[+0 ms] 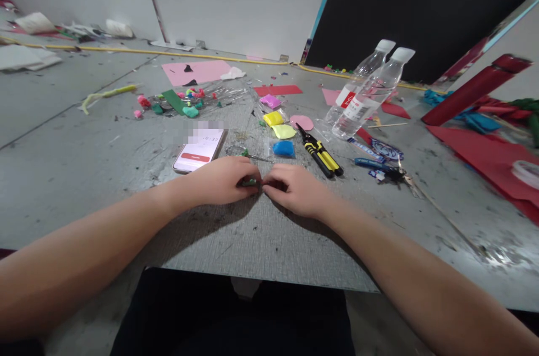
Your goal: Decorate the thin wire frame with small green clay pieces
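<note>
My left hand [229,181] is closed in front of me, curled around a small green piece [250,182] that shows between thumb and fingers. Its kind is hard to make out. My right hand [298,190] is pinched, with its fingertips meeting those of the left; whatever lies in the pinch is hidden. Just beyond the fingers lies a thin wire loop [257,158] with a bit of green on it. A blue packet [283,148] rests past the right hand, and yellow-and-black pliers [322,155] lie to its right. The lit phone [197,149] is beside my left wrist.
Yellow packets [273,118] and a purple one [270,101] lie farther back. Two clear bottles [366,95] and a leaning red flask [471,92] stand at right, near keys [398,175]. Colourful clay bits [191,103] lie back left. The table's front edge [261,281] is close to me.
</note>
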`<state>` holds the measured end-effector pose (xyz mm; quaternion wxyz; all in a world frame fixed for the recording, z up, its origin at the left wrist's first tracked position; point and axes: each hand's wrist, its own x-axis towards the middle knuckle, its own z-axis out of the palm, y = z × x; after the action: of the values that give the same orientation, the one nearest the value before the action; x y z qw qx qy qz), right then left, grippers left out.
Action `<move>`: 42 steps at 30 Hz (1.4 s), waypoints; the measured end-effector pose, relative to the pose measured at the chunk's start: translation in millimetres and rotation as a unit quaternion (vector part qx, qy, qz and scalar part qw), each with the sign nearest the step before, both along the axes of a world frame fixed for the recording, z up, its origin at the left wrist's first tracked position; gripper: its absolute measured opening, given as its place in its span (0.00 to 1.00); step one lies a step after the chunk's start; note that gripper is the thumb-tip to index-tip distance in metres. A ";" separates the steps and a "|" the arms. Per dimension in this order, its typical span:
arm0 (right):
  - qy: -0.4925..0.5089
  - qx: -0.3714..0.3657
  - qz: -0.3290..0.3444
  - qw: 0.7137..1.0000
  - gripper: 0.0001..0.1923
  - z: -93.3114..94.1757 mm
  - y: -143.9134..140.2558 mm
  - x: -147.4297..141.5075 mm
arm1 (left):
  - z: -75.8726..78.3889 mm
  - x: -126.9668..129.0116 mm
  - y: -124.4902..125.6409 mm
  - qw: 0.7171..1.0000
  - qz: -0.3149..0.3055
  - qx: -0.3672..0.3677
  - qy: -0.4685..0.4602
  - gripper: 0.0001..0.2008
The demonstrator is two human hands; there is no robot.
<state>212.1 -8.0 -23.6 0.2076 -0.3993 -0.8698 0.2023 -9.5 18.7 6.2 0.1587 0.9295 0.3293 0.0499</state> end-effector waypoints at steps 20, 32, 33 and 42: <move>0.002 -0.003 0.003 1.000 0.04 0.5 0.1 1.2 | -0.5 -0.3 -0.3 1.000 -0.002 -0.002 -0.001 0.09; 0.002 0.001 0.004 1.000 0.04 -0.4 0.3 0.7 | 1.1 -0.5 -1.5 1.000 -0.002 -0.003 0.002 0.09; 0.001 0.000 0.003 1.000 0.04 -0.4 0.2 0.6 | 0.7 -0.7 -1.2 1.000 -0.003 -0.003 0.001 0.09; 0.002 -0.001 0.001 1.000 0.04 -0.6 0.3 0.7 | 0.0 -1.2 -0.8 1.000 -0.004 -0.001 0.000 0.10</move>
<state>212.8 -7.7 -24.2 0.2083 -0.3979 -0.8698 0.2040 -10.7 17.8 6.2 0.1598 0.9307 0.3255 0.0485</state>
